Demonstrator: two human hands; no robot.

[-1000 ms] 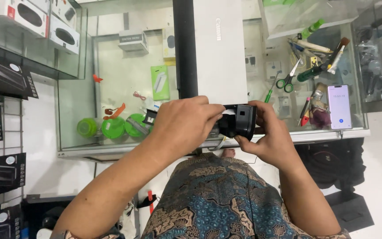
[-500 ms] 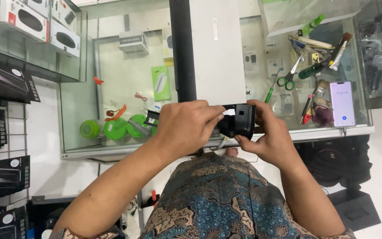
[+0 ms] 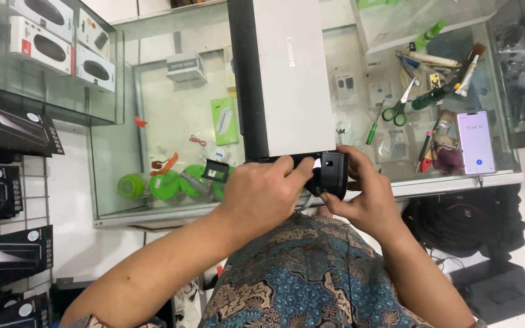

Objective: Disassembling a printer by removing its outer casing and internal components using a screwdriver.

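Both hands were on a small black plastic part (image 3: 333, 174) at the near end of the printer (image 3: 281, 79) on the glass bench (image 3: 457, 182). Left hand (image 3: 261, 193) had its fingers (image 3: 299, 167) pinched on its left edge, right hand (image 3: 366, 197) cupped and gripped it from below. Scissors (image 3: 398, 109) and a phone (image 3: 475, 141) lay off to the right of the fingers.

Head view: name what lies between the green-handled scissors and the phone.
In the head view, between scissors and phone lie a dark green bottle and a red-tipped pen.

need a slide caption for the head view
Both hands, left and right, grip a small black part at the printer edge over a glass counter.
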